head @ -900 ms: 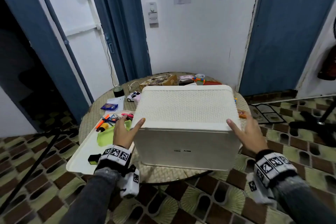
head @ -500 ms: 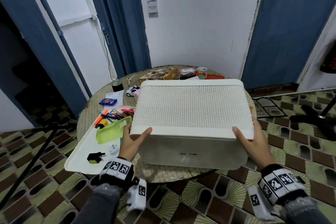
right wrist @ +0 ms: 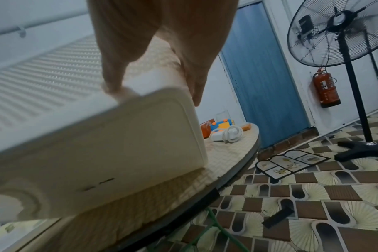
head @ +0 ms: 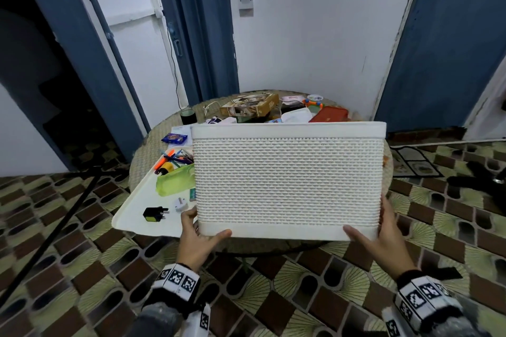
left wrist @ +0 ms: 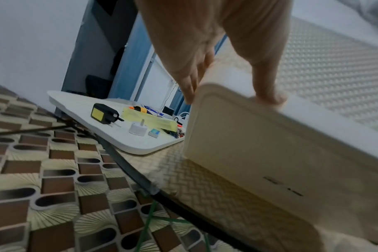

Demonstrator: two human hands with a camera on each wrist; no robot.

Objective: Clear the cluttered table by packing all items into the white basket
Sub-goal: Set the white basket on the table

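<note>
At nine o'clock on the round counter (head: pixel 153 150) a white tray (head: pixel 131 213) carries a black plug adapter (head: pixel 154 214), a white plug (head: pixel 181 203), a green pouch (head: pixel 175 181) and a heap of pens (head: pixel 172 159).

The left hand (head: pixel 197 238) has its grip on the lower left corner of the white basket (head: pixel 287 180): the thumb lies across the front band and the fingers (left wrist: pixel 189 85) reach round the side wall, flat against it rather than curled tight. The basket sits at six o'clock, nearest the person, tipped so that its base faces them and only its far lower edge meets the counter.

It looks like thin, stiff moulded plastic, light while empty. The smooth bands at rim and base will probably be slippery; the ribbed weave between offers better friction (though no handle shows from here). Holding opposite corners low, as now, suits tilting it; once loaded, I would take it under the base.

The right hand (head: pixel 383 238) mirrors the left at the lower right corner, thumb on the front, fingers (right wrist: pixel 196 81) along the side. Beyond the rim, at twelve o'clock, lie a cardboard box (head: pixel 247 105) and a red case (head: pixel 328 115); at three o'clock, a coiled white charger (right wrist: pixel 227 134).
</note>
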